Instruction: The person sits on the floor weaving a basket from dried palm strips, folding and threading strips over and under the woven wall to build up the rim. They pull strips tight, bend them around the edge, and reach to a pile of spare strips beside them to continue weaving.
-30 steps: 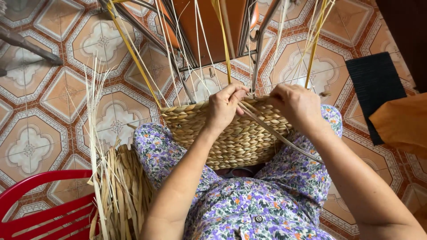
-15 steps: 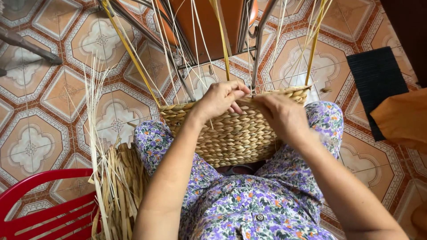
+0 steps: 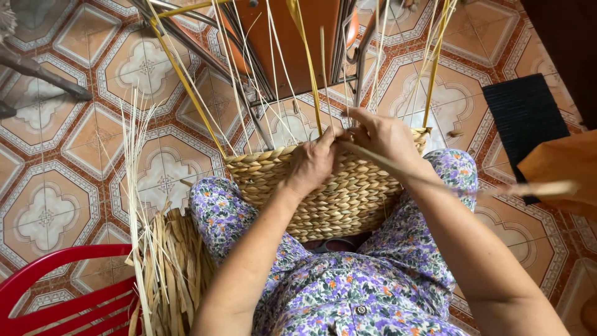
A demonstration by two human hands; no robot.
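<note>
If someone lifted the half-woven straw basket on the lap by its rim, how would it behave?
The half-woven straw basket probably feels light for its bulk, being hollow plaited fibre. Its tight woven wall likely holds shape with some give. The loose upright strands bend and splay, so they would likely flop. The left hand and right hand grip the rim.

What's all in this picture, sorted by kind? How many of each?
Hands: 2, the left hand and the right hand, both at the basket's rim
Woven basket: 1
Bundle of loose dry straw: 1
Red plastic chair: 1
Black mat: 1
Total: 6
The upright strands rising from the basket are too many and too overlapped to count.
</note>
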